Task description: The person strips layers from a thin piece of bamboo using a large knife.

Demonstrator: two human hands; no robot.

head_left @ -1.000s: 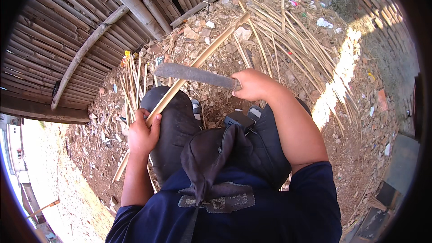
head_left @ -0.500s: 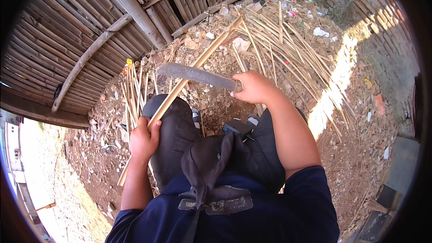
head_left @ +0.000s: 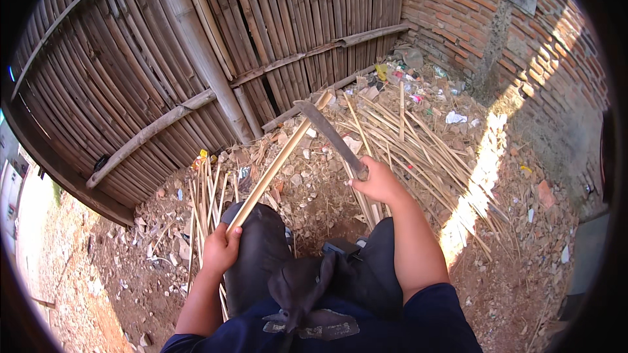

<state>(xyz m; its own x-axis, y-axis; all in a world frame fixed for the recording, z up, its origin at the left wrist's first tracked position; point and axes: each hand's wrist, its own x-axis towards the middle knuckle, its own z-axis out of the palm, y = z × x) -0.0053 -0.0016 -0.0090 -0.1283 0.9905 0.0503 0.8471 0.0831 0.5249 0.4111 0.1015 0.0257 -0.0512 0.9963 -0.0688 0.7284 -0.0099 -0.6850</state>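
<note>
A long pale bamboo strip (head_left: pixel 278 163) slants up and away from my left hand (head_left: pixel 222 247), which is closed around its near end beside my left knee. My right hand (head_left: pixel 377 180) grips the short handle of a machete (head_left: pixel 332 134) with a dark, worn blade that curves at the tip. The blade points up and to the left, its tip close to the far end of the strip. Whether the blade touches the strip I cannot tell.
Split bamboo strips (head_left: pixel 418 134) lie heaped at the right, and a smaller bundle (head_left: pixel 206 202) is beside my left leg. A bamboo wall (head_left: pixel 288 19) and a brick wall (head_left: pixel 451 6) meet at the far corner. Rubble and litter cover the ground.
The machete has swung from lying across the strip's middle to pointing up near its far end. The view has tilted up, showing more of the walls.
</note>
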